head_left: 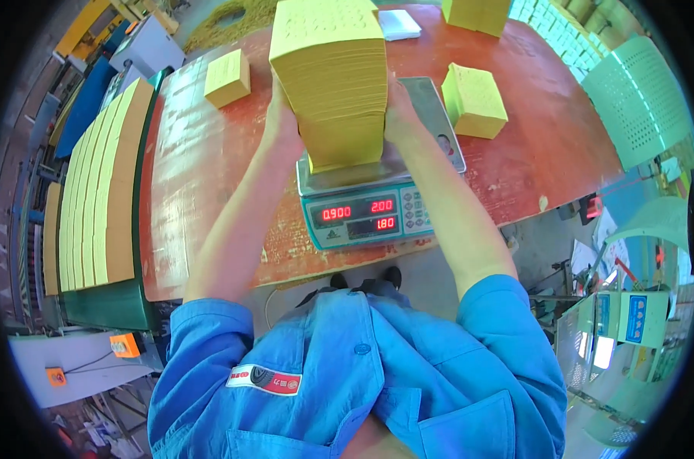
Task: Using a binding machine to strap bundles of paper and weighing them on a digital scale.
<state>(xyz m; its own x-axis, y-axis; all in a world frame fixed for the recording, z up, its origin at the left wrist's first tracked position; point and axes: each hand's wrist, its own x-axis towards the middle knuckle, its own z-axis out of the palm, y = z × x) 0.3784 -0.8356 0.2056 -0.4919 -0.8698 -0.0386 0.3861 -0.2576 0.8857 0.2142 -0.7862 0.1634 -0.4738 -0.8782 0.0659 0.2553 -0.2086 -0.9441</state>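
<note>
A tall stack of yellow paper sheets (335, 84) stands between my two hands, over the metal pan of a digital scale (362, 218). My left hand (284, 122) is pressed against the left side of the stack, its fingers mostly hidden behind it. On the opposite side, my right hand (398, 111) grips the right face, fingers partly out of sight. The lower end of the stack is at the pan; whether its full weight rests there I cannot tell. Red digits glow on the scale's front panel, beside a keypad.
On the red table (201, 176) lie a small yellow paper block (228, 78) at left and another block (475, 101) right of the scale. A further stack (477, 14) and a white pad (399, 25) sit at the back. A long row of yellow paper (94, 191) rests on a green-edged conveyor at left.
</note>
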